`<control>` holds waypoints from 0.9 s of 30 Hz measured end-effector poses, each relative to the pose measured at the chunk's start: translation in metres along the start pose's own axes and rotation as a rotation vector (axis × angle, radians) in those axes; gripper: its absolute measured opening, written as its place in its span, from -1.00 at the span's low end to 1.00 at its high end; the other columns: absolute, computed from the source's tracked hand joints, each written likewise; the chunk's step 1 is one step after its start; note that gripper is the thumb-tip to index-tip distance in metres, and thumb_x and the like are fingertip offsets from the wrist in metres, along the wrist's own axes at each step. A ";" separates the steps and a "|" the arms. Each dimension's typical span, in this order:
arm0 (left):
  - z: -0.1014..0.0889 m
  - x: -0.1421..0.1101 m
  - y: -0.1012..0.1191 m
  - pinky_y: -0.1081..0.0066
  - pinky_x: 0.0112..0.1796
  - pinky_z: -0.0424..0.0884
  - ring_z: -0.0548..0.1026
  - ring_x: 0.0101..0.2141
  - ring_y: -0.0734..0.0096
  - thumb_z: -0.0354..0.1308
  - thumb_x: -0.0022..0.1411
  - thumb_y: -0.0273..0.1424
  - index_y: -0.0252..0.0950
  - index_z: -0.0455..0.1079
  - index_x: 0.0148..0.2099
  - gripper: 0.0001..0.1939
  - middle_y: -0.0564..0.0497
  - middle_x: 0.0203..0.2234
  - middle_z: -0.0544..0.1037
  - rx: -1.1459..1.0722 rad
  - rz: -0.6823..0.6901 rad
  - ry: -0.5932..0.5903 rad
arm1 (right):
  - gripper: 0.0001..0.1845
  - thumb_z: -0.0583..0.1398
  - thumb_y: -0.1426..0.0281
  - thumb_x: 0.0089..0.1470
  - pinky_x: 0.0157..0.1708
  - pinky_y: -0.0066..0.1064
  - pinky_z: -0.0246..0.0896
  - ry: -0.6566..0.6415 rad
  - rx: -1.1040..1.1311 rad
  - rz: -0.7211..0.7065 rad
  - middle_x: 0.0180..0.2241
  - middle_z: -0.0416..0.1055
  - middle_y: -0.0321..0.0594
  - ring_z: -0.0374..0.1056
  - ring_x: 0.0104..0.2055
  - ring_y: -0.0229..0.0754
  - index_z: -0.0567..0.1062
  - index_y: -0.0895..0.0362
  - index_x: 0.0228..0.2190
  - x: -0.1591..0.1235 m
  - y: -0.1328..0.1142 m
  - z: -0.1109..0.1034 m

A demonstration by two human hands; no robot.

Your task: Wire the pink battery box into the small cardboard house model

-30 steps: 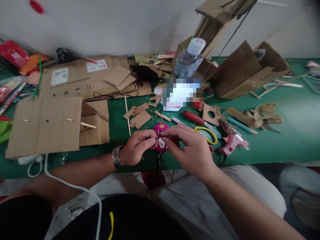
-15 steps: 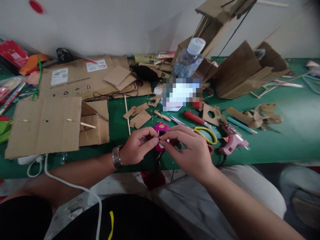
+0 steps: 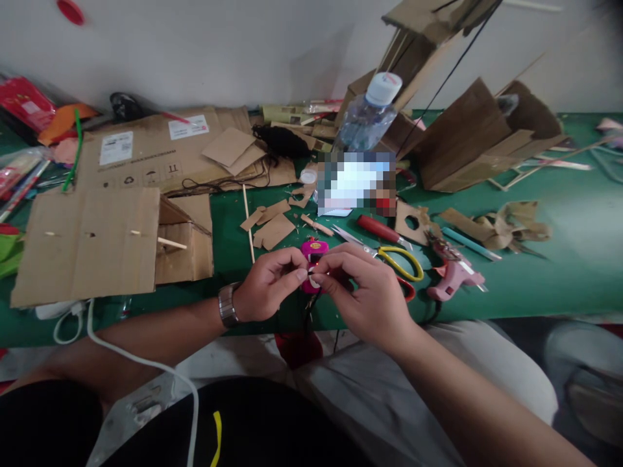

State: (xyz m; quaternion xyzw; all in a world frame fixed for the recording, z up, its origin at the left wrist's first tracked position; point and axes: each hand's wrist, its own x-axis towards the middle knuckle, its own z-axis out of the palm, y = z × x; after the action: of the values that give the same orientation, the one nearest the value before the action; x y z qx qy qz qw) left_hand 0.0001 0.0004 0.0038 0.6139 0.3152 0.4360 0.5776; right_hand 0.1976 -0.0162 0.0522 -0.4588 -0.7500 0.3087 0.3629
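- Pinching black cord [image 3: 308, 314] between thumb and fingertips, our left hand [image 3: 265, 288] and right hand [image 3: 376, 295] are nearly closed.
- Scissors [image 3: 381, 251] lie on our green counter [image 3: 559, 282].

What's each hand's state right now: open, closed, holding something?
Left hand: closed, fingertips pinched on the black cord.
Right hand: closed, also pinching the black cord.

The black cord [image 3: 307, 318] looks matt; behind it, the purple case [image 3: 316, 246] appears smooth plastic. The watch band [image 3: 228, 305] is shiny metal. The scissors [image 3: 351, 237] pair bright metal blades with plastic handles. The bottle [image 3: 365, 123] is clear, glossy plastic, the glue gun [image 3: 452, 279] pink plastic. The flat box [image 3: 146, 149] is dull cardboard, the scraps [image 3: 516, 224] rough-edged, the stick [image 3: 248, 220] pale wood, the tabletop [image 3: 574, 259] smooth with a soft sheen.
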 end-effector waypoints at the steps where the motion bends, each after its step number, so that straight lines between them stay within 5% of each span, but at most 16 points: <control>1: 0.000 0.000 0.000 0.43 -0.34 0.32 0.35 -0.41 0.46 0.15 0.46 -0.22 -0.29 0.36 -0.28 -0.71 0.04 -0.42 0.42 -0.001 0.005 -0.003 | -0.89 0.26 0.46 0.30 -0.36 -0.39 0.33 -0.005 0.007 0.004 -0.30 0.51 -0.21 0.42 -0.32 -0.22 0.56 0.10 -0.31 0.000 0.000 0.000; 14: -0.001 0.001 0.001 0.42 -0.37 0.29 0.32 -0.43 0.46 0.13 0.46 -0.16 -0.28 0.35 -0.31 -0.66 0.05 -0.46 0.38 -0.009 -0.023 0.007 | -0.85 0.17 0.47 0.36 -0.30 -0.36 0.31 -0.129 0.049 0.012 -0.33 0.47 -0.21 0.39 -0.26 -0.17 0.43 0.07 -0.32 0.004 -0.001 -0.002; 27: -0.001 -0.001 0.000 0.44 -0.35 0.34 0.38 -0.41 0.45 0.16 0.41 -0.30 -0.30 0.41 -0.25 -0.81 0.00 -0.41 0.49 0.093 0.054 0.017 | -0.85 0.18 0.54 0.31 -0.27 -0.35 0.35 -0.077 -0.040 -0.064 -0.28 0.48 -0.19 0.41 -0.25 -0.18 0.49 0.07 -0.27 0.002 -0.001 -0.001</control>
State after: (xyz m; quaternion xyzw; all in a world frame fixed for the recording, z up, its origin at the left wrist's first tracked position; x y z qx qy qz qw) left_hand -0.0013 0.0003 0.0039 0.6446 0.3234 0.4416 0.5338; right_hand 0.1973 -0.0148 0.0533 -0.4296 -0.7838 0.2994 0.3340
